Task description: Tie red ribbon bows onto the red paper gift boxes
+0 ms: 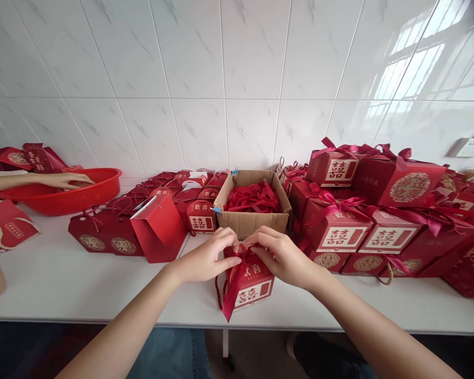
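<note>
A small red gift box (260,287) with white and gold lettering stands upright near the table's front edge, between my two hands. A dark red satin ribbon (233,292) runs over its top, one tail hanging down the front. My left hand (211,255) pinches the ribbon at the box's top left, thumb and forefinger together. From the right, my right hand (282,258) has its fingers closed on the ribbon at the top. The exact form of the knot or loop is partly hidden by my fingers. A dark red cord hangs at the box's left side.
Behind the box sits an open cardboard carton (253,223) of red ribbons. Boxes with bows (339,231) are stacked at the right; boxes without bows (158,226) stand at the left. Farther left, another person's hand (69,180) reaches into a red basin (102,192). A tiled wall (197,131) rises behind.
</note>
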`<move>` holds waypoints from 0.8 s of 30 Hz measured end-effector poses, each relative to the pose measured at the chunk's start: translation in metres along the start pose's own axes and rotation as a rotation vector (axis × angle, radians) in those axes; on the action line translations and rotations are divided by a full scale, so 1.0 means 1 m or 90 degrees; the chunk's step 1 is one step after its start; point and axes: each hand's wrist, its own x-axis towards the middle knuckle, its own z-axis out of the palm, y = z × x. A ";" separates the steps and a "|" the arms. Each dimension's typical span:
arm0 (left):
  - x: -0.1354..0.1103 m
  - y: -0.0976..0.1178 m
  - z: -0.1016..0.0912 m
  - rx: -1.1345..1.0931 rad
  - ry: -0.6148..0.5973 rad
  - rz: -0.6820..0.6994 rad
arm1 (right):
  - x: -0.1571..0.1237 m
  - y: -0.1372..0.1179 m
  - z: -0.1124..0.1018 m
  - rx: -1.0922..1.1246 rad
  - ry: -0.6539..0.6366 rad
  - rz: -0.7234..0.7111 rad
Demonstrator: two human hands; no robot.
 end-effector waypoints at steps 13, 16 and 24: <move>0.007 -0.003 0.000 -0.033 0.010 0.015 | -0.006 -0.005 0.015 -0.018 0.067 0.074; 0.007 -0.005 -0.001 -0.037 0.004 0.007 | -0.010 0.000 0.013 -0.089 0.001 0.042; 0.008 -0.007 0.000 -0.038 0.006 -0.011 | -0.017 0.007 0.015 -0.160 -0.074 0.002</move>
